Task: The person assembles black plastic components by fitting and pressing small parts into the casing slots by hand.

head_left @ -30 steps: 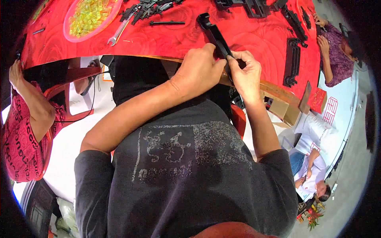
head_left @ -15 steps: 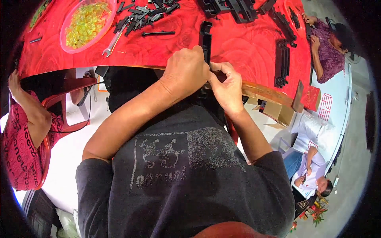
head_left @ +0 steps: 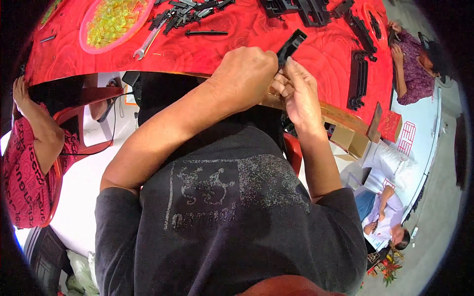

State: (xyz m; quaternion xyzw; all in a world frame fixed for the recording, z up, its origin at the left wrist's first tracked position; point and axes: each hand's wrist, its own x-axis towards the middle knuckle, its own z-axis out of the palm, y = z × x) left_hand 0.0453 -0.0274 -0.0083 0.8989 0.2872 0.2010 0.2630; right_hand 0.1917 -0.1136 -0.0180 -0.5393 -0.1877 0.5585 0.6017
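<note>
The long black plastic bar [head_left: 291,45] is held above the near edge of the worktop, tilted, its upper end pointing away from the person. The left hand [head_left: 244,79] wraps over its lower part, fingers curled shut around it. The right hand [head_left: 296,93] meets it from the right, fingertips [head_left: 285,66] pinching the bar's edge just beside the left hand's knuckles. Both grips are closed on the same part.

The worktop [head_left: 217,47] is covered by a glossy red cloth with a swirled pattern. On it, well apart from the hands, lie a steel open-ended spanner [head_left: 147,43], a thin black rod [head_left: 206,33], a heap of small black plastic parts [head_left: 185,12] and a round pink tray of yellow-green translucent pieces [head_left: 112,19]. Further black moulded rails [head_left: 358,79] lie to the right.

Beyond the worktop's right corner stand open cardboard boxes [head_left: 348,138] and a white sack [head_left: 392,160] on a pale floor. A seated person in a purple top [head_left: 412,69] works at the far right; a person in a red patterned garment [head_left: 27,163] is at the left, and another person sits low at the right [head_left: 380,212].
</note>
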